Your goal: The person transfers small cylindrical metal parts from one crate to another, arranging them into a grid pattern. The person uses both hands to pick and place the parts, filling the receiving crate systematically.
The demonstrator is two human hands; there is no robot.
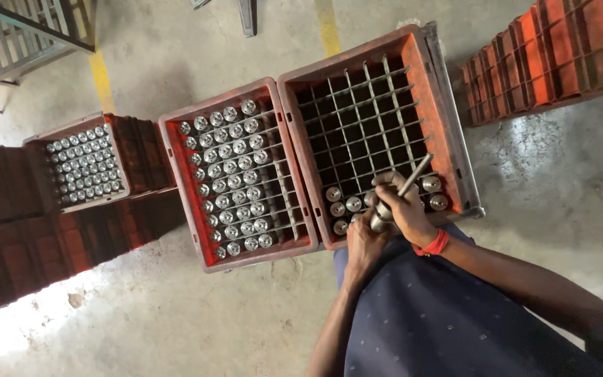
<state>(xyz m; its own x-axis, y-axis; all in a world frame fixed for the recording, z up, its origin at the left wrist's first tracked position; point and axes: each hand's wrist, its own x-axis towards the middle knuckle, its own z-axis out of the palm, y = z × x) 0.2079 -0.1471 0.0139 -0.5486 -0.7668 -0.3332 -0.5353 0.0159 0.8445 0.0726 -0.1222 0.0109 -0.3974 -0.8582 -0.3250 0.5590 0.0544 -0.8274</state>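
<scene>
Both hands grip a metal rod [400, 192], tip pointing up-right.

Below me lies a stained grey concrete floor [176, 328] crossed by faded yellow lines [100, 80]. Red crates are stacked [549, 59] to one side, a metal grating [15, 35] sits in a corner, and bright light pools low.

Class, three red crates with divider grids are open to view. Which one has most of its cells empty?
The right-hand crate, where both hands work: only its nearest cells hold metal cylinders. The middle crate and small left crate are nearly full.
</scene>
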